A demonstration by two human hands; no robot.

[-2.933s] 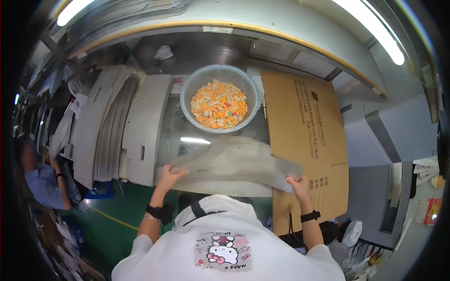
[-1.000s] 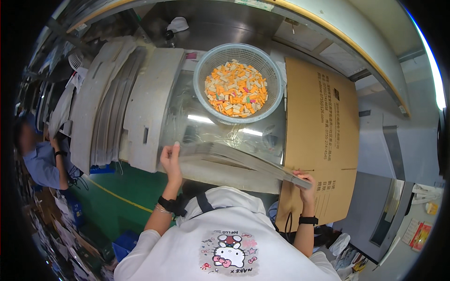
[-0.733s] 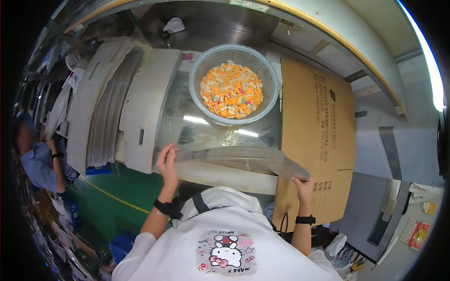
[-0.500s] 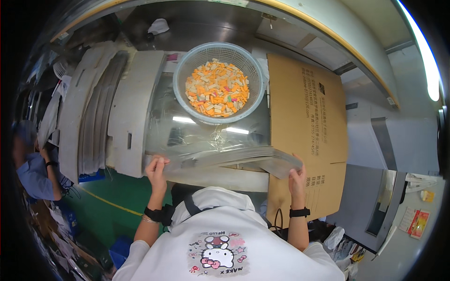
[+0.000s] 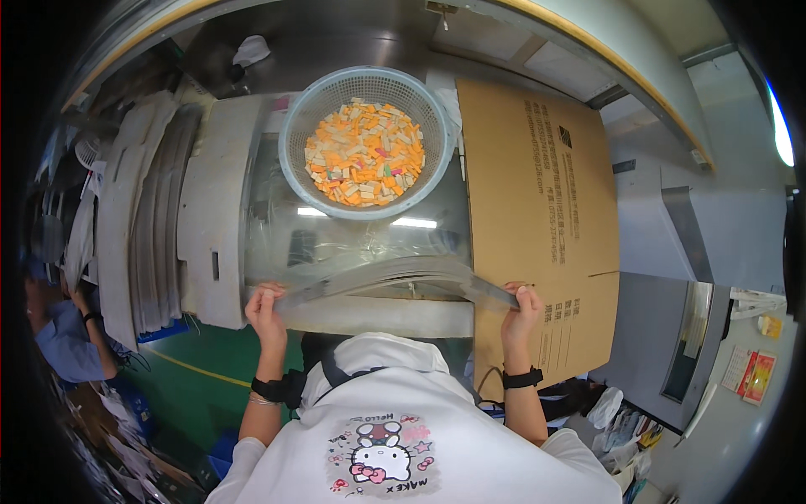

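Observation:
A stack of thin, grey, see-through plastic sheets (image 5: 403, 270) spans the space in front of me, bowed up in the middle. My left hand (image 5: 267, 315) is closed on its left end, thumb and fingers pinching the edge. At the other end, my right hand (image 5: 523, 315) grips the stack between thumb and fingers, over the cardboard. Beyond the sheets stands a round, light blue plastic basket (image 5: 291, 172). Inside it lie many small orange and beige pieces (image 5: 363, 155), with a few pink and green ones.
A shiny work surface (image 5: 353, 239) lies under the basket. Brown cardboard (image 5: 537, 193) covers the right side. Several pale grey boards (image 5: 214, 210) and grey sheets (image 5: 155, 227) stand at left. Another person's blue sleeve (image 5: 71, 340) shows at far left. A yellow-edged shelf (image 5: 621, 101) runs overhead.
The stack is bowed into a smoother arch, and its right end looks narrower, turned more edge-on. Both hands keep their grip. The whole view has shifted a little, so the basket appears further left.

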